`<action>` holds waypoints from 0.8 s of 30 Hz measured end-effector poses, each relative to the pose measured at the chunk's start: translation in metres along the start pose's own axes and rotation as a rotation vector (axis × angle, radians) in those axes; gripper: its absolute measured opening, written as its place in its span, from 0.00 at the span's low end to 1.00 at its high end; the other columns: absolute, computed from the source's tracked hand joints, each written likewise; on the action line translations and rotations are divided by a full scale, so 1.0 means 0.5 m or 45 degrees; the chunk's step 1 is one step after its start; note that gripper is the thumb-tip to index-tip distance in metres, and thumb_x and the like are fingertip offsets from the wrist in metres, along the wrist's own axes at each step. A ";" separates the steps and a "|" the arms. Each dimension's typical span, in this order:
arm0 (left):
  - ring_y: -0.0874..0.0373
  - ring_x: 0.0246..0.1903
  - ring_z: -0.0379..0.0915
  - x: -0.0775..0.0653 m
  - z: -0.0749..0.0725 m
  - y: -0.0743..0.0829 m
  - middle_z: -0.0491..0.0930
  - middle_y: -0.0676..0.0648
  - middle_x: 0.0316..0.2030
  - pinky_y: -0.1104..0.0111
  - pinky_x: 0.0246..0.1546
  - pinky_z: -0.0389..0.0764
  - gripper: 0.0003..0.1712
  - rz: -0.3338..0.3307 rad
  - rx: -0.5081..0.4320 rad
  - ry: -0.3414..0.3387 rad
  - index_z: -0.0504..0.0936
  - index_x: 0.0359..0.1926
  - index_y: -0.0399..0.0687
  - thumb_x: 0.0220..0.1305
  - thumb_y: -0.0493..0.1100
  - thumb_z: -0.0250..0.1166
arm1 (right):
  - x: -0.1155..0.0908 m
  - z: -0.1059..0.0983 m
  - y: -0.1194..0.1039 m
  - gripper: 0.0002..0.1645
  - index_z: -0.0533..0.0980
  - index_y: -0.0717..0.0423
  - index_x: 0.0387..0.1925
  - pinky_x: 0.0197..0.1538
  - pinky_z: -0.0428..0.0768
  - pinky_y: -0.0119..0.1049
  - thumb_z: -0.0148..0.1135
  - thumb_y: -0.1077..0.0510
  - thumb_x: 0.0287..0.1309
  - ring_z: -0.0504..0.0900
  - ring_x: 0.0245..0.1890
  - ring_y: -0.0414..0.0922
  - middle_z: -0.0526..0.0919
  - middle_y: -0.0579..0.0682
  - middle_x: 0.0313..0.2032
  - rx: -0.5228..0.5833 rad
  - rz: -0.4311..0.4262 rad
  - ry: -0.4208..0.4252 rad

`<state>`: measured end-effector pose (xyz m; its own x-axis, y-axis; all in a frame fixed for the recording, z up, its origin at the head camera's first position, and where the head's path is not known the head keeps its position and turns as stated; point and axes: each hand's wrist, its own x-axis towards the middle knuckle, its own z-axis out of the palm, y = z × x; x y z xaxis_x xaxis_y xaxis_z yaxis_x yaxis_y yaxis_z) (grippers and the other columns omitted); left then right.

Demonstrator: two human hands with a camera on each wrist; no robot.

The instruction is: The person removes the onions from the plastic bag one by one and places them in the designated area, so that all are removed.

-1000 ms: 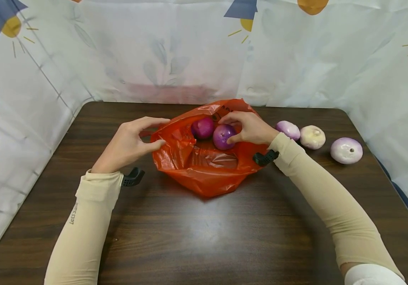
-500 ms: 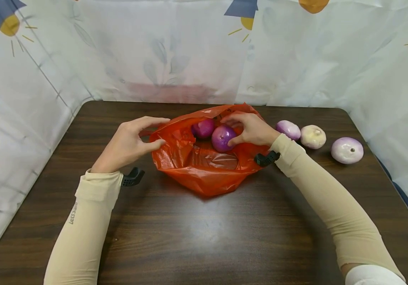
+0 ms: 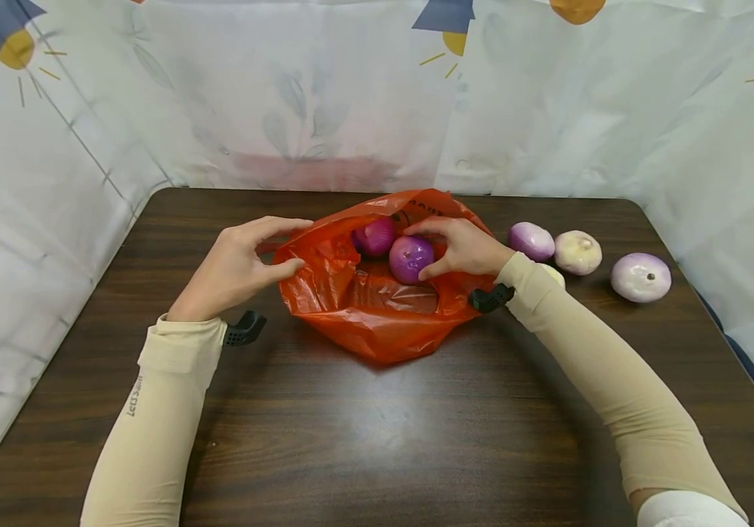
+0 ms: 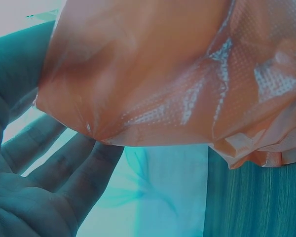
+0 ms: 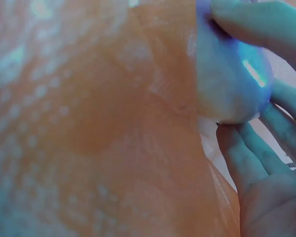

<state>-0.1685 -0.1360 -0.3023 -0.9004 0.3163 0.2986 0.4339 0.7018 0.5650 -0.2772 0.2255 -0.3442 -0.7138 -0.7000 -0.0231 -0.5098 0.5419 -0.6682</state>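
An orange-red plastic bag (image 3: 377,337) stands with its mouth spread wide on the dark table. At its left side, my left hand (image 3: 235,267) holds the rim between thumb and fingers; in the left wrist view the bag film (image 4: 138,89) passes in front of those fingers. Over the bag's mouth, my right hand (image 3: 465,247) grips a shiny purple onion (image 3: 411,259) with thumb and fingertips. That onion (image 5: 232,84) shows in the right wrist view, partly covered by the bag. Another purple onion (image 3: 375,236) sits just behind it, inside the bag.
Right of the bag lie a pale purple onion (image 3: 531,241), a whitish onion (image 3: 577,252) and a larger pale purple onion (image 3: 640,277). Another pale one (image 3: 553,275) peeks out beside the right sleeve. A patterned white cloth (image 3: 364,95) rises behind the table (image 3: 377,446).
The right hand and its onion have shifted slightly down and left over the bag. A pale onion beside the right sleeve has come into sight. My left hand has barely moved.
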 end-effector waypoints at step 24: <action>0.52 0.54 0.83 0.001 0.000 0.000 0.85 0.50 0.58 0.51 0.56 0.84 0.30 -0.012 -0.024 -0.016 0.83 0.63 0.56 0.60 0.39 0.76 | -0.032 0.017 -0.009 0.47 0.75 0.47 0.68 0.74 0.75 0.47 0.86 0.52 0.45 0.77 0.67 0.46 0.78 0.46 0.66 0.148 -0.060 -0.037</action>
<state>-0.1689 -0.1359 -0.3024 -0.9047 0.3179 0.2838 0.4259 0.6925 0.5823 -0.2594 0.2303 -0.3470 -0.6754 -0.7374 -0.0099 -0.4821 0.4517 -0.7507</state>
